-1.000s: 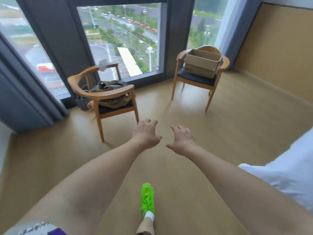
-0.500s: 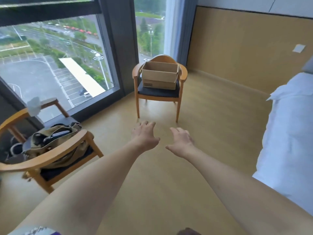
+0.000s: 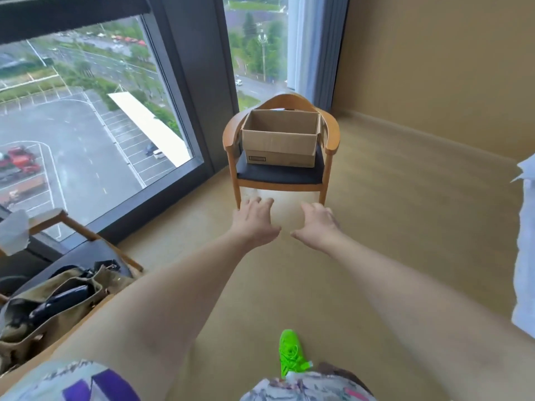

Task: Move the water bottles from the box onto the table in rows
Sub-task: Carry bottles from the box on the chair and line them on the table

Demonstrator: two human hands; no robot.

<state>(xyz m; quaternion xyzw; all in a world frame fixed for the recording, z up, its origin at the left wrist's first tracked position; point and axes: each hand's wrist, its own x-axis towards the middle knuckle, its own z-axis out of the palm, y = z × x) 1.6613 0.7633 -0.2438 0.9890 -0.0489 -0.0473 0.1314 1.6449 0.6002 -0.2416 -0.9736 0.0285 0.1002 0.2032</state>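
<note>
A tan floor [image 3: 405, 227] meets a tan wall [image 3: 434, 68] at right. Tall dark-framed windows [image 3: 86, 111] show a wet car park in grey daylight. A wooden armchair [image 3: 333, 137] stands by a pale curtain [image 3: 312, 47]; another chair [image 3: 66, 224] sits at left.

**Box on the far chair, hands held out before it**

The box [image 3: 280, 140] is sitting on the seat of the far chair [image 3: 280, 175], between its two armrests and in front of its curved back. Behind that chair the window [image 3: 95, 111] is running off to the left, and the wall [image 3: 434, 68] is standing to its right. In front of the chair, over the floor [image 3: 390, 227], the left hand [image 3: 254, 224] and the right hand [image 3: 317, 227] are hanging side by side, apart from each other and short of the seat. Nearer and far to the chair's left, a second chair [image 3: 72, 227] is carrying a bag [image 3: 55, 308]. A shoe [image 3: 291, 353] is standing on the floor nearest the viewer. Bedding [image 3: 525, 256] is lying far to the chair's right.
</note>
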